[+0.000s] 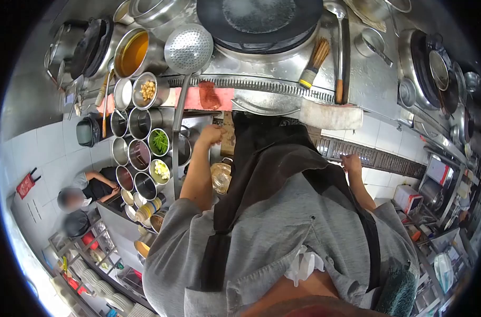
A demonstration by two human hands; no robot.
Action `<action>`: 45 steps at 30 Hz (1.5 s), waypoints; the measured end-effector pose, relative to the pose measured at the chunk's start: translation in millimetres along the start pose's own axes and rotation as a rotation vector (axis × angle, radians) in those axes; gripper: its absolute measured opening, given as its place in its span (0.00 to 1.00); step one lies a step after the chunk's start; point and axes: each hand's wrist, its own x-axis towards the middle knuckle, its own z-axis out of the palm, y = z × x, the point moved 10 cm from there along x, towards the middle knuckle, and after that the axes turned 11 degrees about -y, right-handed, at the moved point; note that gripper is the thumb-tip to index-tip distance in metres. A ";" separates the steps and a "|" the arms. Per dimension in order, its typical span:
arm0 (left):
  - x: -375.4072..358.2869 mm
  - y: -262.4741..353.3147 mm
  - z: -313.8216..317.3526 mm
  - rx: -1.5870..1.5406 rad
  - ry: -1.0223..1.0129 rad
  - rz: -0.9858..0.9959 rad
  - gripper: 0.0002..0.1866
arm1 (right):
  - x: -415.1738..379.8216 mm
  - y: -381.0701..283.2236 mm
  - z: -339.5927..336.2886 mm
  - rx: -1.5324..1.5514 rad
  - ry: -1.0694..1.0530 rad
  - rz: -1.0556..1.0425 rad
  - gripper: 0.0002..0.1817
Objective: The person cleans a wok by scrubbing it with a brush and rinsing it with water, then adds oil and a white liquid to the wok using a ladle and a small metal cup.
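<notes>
My left hand (pixel 212 136) hangs just below the counter edge, near the handle of a perforated ladle (pixel 189 48); its fingers are curled and I cannot make out anything in them. At the right of my dark apron, my right hand (pixel 350 162) is held low beside the floor grate, its fingers bent and too small to read. Ahead of me a large black wok (pixel 259 18) sits on the stove. A bamboo brush (pixel 315 62) and a long-handled ladle (pixel 341 58) lie to its right. A folded white cloth (pixel 331 114) hangs over the counter's front edge.
Left of me stand an orange liquid pot (pixel 132 52), a bowl of tan pieces (pixel 145 90), and metal tubs holding chopped greens (pixel 159 141) and pale pieces (pixel 159 171). A co-worker (pixel 87 187) is at the far left. More pans (pixel 417 68) stand at the right.
</notes>
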 end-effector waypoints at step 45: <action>122.3 -96.6 39.1 0.422 -0.196 0.185 0.15 | -93.8 3.6 157.3 0.015 0.389 -0.188 0.13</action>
